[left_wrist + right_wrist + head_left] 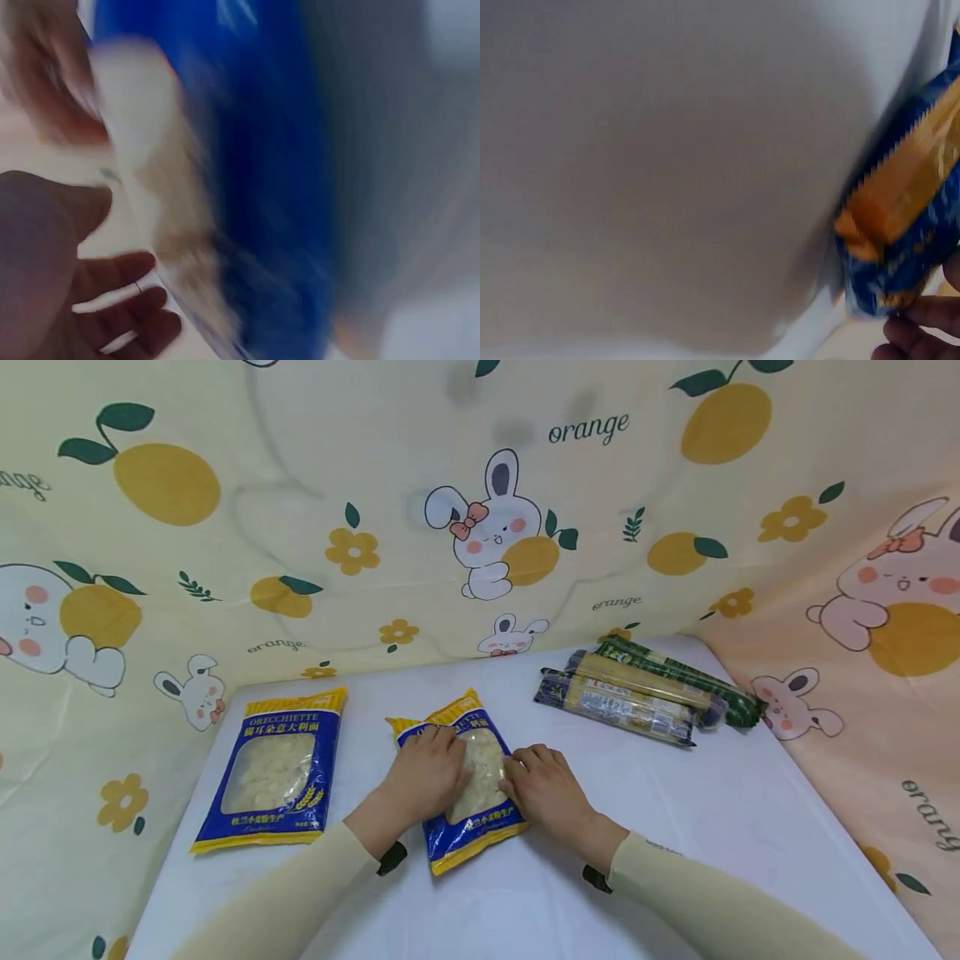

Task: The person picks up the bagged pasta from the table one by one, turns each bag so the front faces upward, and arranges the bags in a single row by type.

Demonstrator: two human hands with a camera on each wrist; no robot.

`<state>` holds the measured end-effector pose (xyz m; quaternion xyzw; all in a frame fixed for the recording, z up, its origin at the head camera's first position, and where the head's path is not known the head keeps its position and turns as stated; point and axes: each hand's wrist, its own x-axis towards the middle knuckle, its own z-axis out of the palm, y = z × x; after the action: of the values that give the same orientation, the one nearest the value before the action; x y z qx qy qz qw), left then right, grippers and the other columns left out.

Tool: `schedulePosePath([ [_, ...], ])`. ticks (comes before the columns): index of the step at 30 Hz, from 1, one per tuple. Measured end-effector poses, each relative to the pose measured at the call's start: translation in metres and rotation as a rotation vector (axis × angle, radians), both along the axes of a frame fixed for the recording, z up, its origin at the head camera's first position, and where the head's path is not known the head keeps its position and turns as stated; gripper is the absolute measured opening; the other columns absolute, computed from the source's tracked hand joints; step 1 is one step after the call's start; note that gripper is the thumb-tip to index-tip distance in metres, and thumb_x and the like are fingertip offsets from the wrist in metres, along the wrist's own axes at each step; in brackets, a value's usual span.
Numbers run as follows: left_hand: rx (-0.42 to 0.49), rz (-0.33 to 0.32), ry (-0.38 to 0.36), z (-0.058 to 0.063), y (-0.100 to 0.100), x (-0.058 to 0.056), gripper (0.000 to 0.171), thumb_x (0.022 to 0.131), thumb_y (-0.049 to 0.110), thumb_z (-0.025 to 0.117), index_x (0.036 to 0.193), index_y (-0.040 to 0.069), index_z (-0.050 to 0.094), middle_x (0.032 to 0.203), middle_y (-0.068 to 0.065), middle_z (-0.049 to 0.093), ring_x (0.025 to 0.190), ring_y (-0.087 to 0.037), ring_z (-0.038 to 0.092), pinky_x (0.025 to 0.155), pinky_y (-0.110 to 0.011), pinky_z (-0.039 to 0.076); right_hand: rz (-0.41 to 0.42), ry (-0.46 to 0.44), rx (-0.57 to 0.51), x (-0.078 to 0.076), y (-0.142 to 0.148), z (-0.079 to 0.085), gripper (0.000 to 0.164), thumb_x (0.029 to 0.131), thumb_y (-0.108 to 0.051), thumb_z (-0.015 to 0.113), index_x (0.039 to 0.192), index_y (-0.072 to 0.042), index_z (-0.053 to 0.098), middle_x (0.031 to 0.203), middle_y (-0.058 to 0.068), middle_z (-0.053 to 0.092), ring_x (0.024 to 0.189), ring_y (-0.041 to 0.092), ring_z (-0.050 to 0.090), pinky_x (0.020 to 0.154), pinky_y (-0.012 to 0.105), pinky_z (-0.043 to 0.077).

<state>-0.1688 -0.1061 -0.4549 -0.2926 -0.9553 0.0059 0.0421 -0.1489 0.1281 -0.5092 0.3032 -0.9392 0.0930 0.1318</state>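
A blue and yellow bag of orecchiette pasta [480, 760] lies slightly tilted at the middle of the table, its clear window showing pale pasta. Across its upper left part rests my left hand [429, 772]. In the left wrist view the left fingers [124, 266] are spread, with their tips at the bag's window. My right hand [551, 793] grips the bag's right edge. In the right wrist view, right fingers [922, 311] and thumb meet at the bag's corner [900, 247].
A second orecchiette bag [270, 768] lies flat at the left. Toward the back right are several long packs: a blue-ended spaghetti pack [618, 706], a clear yellow one [645, 681] and a green one [738, 706]. A printed cloth [360, 460] rises behind the white table [720, 860].
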Motion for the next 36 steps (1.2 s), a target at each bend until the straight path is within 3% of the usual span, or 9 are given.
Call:
schedulePosePath([
  [4,-0.036,0.017,-0.150,-0.006,0.009,0.024,0.092,0.099,0.070,0.055,0.155,-0.002,0.046,0.159,-0.024,0.047,0.148,-0.044,0.045,0.114,-0.066,0.042,0.077,0.089,0.012,0.010,-0.008,-0.002,0.033,0.104,-0.033,0.068,0.124,-0.006,0.073,0.118,0.008,0.070,0.109,0.029,0.062,0.094,0.049,0.054],
  [7,-0.122,0.034,-0.200,-0.014,0.004,0.030,0.109,0.093,0.080,0.052,0.166,0.003,0.029,0.172,-0.020,0.028,0.159,-0.042,0.026,0.121,-0.069,0.030,0.100,0.107,0.016,0.015,-0.010,-0.002,0.031,0.104,-0.031,0.068,0.126,-0.010,0.073,0.119,0.005,0.069,0.110,0.026,0.061,0.094,0.047,0.053],
  [11,-0.173,0.063,-0.198,-0.016,-0.011,0.027,0.114,0.088,0.080,0.061,0.168,0.009,0.024,0.174,-0.017,0.023,0.162,-0.039,0.018,0.123,-0.070,0.023,0.086,0.043,0.025,0.015,-0.008,-0.001,0.034,0.106,-0.033,0.065,0.133,-0.014,0.072,0.124,0.004,0.067,0.116,0.025,0.060,0.099,0.048,0.052],
  [13,-0.188,0.095,-0.239,-0.012,-0.019,0.024,0.114,0.086,0.076,0.067,0.169,0.011,0.025,0.174,-0.017,0.022,0.163,-0.040,0.016,0.123,-0.071,0.021,0.085,0.012,0.028,0.014,-0.004,0.000,0.035,0.106,-0.034,0.064,0.134,-0.015,0.071,0.125,0.004,0.067,0.118,0.025,0.059,0.100,0.049,0.051],
  [19,-0.169,0.181,-0.505,0.011,-0.033,0.014,0.112,0.086,0.058,0.082,0.169,0.012,0.023,0.176,-0.020,0.013,0.163,-0.045,0.006,0.122,-0.077,0.014,0.044,0.047,0.014,0.001,0.025,0.001,0.028,0.103,-0.029,0.069,0.123,-0.010,0.074,0.122,0.009,0.068,0.115,0.031,0.061,0.100,0.053,0.051],
  [23,-0.096,0.198,-0.627,0.017,-0.026,0.012,0.103,0.094,0.052,0.075,0.168,0.004,0.020,0.176,-0.022,0.009,0.164,-0.042,0.002,0.124,-0.074,0.011,-0.023,0.076,0.016,-0.018,0.054,0.001,0.028,0.101,-0.026,0.071,0.121,-0.006,0.074,0.121,0.013,0.068,0.113,0.035,0.062,0.097,0.056,0.052],
  [26,-0.045,0.212,-0.588,0.012,-0.014,0.014,0.089,0.104,0.050,0.061,0.166,0.000,0.023,0.175,-0.022,0.013,0.164,-0.040,0.007,0.126,-0.070,0.011,-0.091,0.069,0.039,-0.034,0.078,0.001,0.031,0.102,-0.025,0.071,0.123,-0.002,0.072,0.123,0.017,0.067,0.115,0.038,0.062,0.097,0.059,0.052],
  [31,-0.006,0.206,-0.380,-0.007,0.010,0.022,0.075,0.112,0.049,0.043,0.167,0.002,0.025,0.174,-0.021,0.020,0.163,-0.039,0.016,0.125,-0.070,0.018,-0.197,0.058,0.069,-0.056,0.119,0.002,0.034,0.101,-0.021,0.070,0.125,0.003,0.067,0.128,0.024,0.065,0.120,0.046,0.060,0.099,0.064,0.050],
  [36,0.004,0.192,-0.298,-0.031,0.022,0.029,0.075,0.114,0.049,0.036,0.168,0.001,0.018,0.175,-0.020,0.013,0.164,-0.039,0.008,0.125,-0.072,0.013,-0.275,-0.024,0.097,-0.068,0.148,0.009,0.041,0.102,-0.020,0.069,0.131,0.006,0.059,0.136,0.031,0.058,0.130,0.053,0.053,0.107,0.068,0.043],
])
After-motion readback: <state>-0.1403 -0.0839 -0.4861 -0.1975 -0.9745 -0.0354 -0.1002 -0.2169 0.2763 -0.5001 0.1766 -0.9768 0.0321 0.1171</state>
